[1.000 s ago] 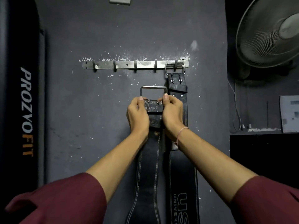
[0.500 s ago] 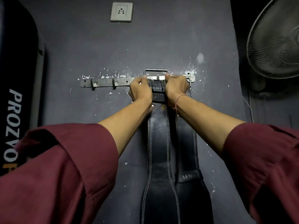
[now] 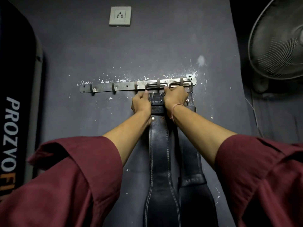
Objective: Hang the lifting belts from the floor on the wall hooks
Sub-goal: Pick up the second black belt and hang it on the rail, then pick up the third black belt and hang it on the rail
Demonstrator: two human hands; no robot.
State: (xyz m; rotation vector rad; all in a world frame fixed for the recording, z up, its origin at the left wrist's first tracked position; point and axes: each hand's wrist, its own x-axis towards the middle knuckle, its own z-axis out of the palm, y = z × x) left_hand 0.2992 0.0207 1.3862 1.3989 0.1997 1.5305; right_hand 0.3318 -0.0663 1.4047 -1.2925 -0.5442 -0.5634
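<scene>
A steel hook rail (image 3: 124,86) is fixed across the dark wall. A black leather lifting belt (image 3: 158,148) hangs straight down below it, its metal buckle (image 3: 156,86) looped over the second hook from the right. My left hand (image 3: 141,103) grips the belt's top at its left side, and my right hand (image 3: 175,99) grips the right side just under the buckle. A second black belt (image 3: 191,154) hangs from the rightmost hook, partly behind the first belt and my right forearm.
Three bare hooks remain on the rail's left part (image 3: 91,89). A wall socket (image 3: 120,16) sits above. A black punching bag (image 3: 14,99) stands at the left, and a wall fan (image 3: 278,40) at the right.
Both hands raised the belt from below the rail up to it, and the buckle now sits over a hook. The camera view moved closer and upward.
</scene>
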